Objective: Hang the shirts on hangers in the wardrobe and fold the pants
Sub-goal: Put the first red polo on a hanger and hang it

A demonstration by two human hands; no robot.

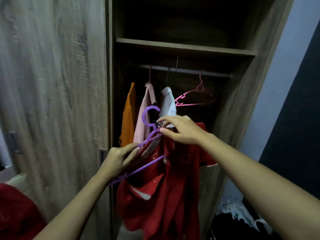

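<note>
Shirt, red, hangs half-threaded on the purple hanger before the open wardrobe. Left hand fingers clamp the hanger's arm; right hand fingers pinch the collar. Loosen either and the shirt's unseated shoulder could slide off, dropping it.

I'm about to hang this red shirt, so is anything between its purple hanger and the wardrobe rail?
Nothing solid. The purple hanger sits below the rail, in front of the hung pink shirt and white shirt. Bare rail shows between them and the empty pink hanger.
</note>
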